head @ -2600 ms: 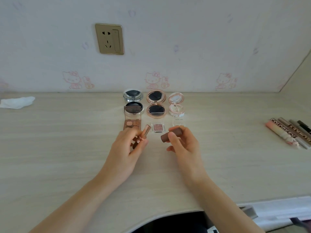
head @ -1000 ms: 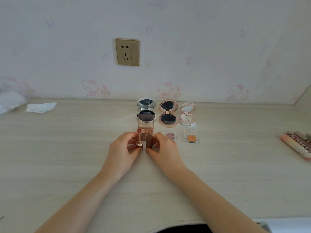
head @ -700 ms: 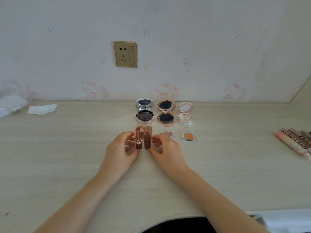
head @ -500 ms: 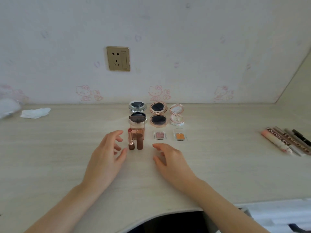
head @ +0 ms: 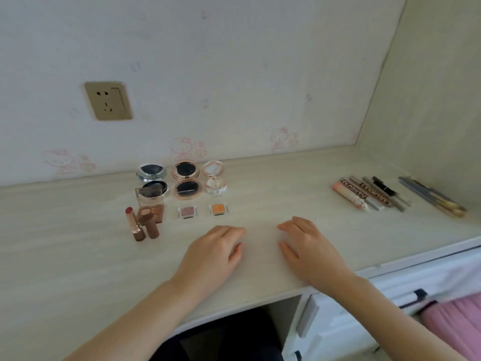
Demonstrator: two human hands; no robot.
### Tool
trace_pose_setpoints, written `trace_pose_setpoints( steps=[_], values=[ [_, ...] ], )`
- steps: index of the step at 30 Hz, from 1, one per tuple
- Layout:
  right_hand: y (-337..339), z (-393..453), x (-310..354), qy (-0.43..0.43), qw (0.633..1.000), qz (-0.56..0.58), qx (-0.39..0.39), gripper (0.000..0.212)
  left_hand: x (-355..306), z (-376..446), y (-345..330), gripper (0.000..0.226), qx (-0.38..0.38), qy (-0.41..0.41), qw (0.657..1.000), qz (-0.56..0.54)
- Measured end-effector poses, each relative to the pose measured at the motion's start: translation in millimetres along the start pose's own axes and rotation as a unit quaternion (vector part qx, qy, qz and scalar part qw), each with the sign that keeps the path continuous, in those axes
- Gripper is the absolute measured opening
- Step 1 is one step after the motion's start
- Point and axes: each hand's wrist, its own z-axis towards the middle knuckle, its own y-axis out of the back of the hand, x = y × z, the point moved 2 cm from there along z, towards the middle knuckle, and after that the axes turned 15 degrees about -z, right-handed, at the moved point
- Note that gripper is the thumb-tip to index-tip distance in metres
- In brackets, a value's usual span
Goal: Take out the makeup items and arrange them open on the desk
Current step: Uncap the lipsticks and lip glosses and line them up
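Palette (head: 151, 210) partly behind lipstick (head: 134, 224)

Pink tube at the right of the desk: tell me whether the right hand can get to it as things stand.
Probably yes. The right hand rests open and holds nothing, and bare desk lies between it and the pink tube, which is the nearest of the row of tubes, so nothing stands in the way.

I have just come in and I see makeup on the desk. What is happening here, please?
A person is laying out makeup, opened, on the desk. Both hands, left and right, are open and hold nothing. The lipstick stands uncapped beside its cap, in front of an open palette. Three open compacts and two small eyeshadows lie nearby. Closed tubes wait on the right.
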Motion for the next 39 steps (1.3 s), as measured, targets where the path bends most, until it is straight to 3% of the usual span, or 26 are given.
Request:
trace_pose_setpoints(
  steps=[12, 20, 29, 39],
  values=[
    [39.8, -13.3, -172.4, -0.135, 0.986, -0.093, 0.022, 0.036, -65.0, 163.2, -122.6, 0.025, 0.063, -0.093, 0.993, -0.031],
    [53.3, 20.8, -260.8, -0.193, 0.967, -0.138, 0.095, 0.028, -99.8, 252.1, -186.2, 0.024, 0.147, -0.106, 0.981, -0.076],
    [25.2, 54.5, -299.4, -0.201, 0.961, -0.157, 0.106, 0.029, -121.7, 299.8, -252.9, 0.033, 0.261, -0.059, 0.962, -0.055],
    [11.0, 64.8, -304.7, -0.243, 0.952, -0.154, 0.106, 0.017, -129.4, 315.9, -266.1, 0.032, 0.261, -0.046, 0.963, -0.048]
  ],
)
